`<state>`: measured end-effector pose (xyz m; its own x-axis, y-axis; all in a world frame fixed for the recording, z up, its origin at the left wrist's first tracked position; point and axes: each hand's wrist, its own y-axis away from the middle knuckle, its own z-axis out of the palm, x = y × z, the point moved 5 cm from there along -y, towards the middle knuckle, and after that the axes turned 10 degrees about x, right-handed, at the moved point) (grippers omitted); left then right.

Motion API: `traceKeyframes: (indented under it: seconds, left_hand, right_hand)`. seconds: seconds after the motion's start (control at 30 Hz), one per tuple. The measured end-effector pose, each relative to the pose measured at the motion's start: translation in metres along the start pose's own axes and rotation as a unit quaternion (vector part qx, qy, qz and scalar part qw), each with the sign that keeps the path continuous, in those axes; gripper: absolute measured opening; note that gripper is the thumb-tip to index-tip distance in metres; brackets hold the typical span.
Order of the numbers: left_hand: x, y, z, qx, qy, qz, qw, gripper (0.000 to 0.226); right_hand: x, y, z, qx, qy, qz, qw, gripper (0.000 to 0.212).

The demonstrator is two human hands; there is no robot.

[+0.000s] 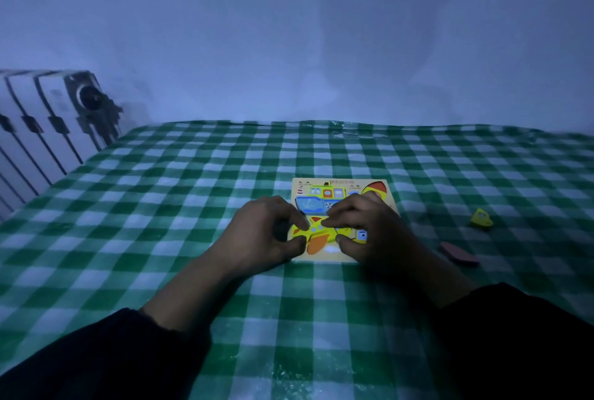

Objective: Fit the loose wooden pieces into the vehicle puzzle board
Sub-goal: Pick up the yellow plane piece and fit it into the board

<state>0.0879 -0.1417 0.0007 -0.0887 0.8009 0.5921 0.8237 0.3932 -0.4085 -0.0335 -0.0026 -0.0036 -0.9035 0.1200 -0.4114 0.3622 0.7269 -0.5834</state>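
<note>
Both hands, left [263, 232] and right [369, 229], pinch the yellow piece [321, 230] over the board [334, 189]; best square it to its recess, then press evenly.

both forearms reach forward in dark sleeves, left hand [262, 232] and right hand [369, 229] close together, fingers curled down, thumbs tucked under.

I sit at a table under a green-and-white checked cloth [193, 174], facing a bare wall [289, 30] (dim, bluish light), a white radiator [41, 129] on my left.
</note>
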Motion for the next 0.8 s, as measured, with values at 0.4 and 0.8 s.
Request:
traceKeyframes:
  seconds: [0.4, 0.8]
  left_hand:
    - [0.003, 0.002, -0.001, 0.018, -0.018, 0.019, 0.999, 0.015]
    - [0.032, 0.000, 0.005, 0.033, -0.066, 0.051, 0.996, 0.044]
  right_hand:
    - [-0.005, 0.000, -0.003, 0.008, -0.003, 0.001, 1.000, 0.024]
    - [-0.008, 0.002, -0.035, 0.030, 0.014, 0.027, 0.999, 0.030]
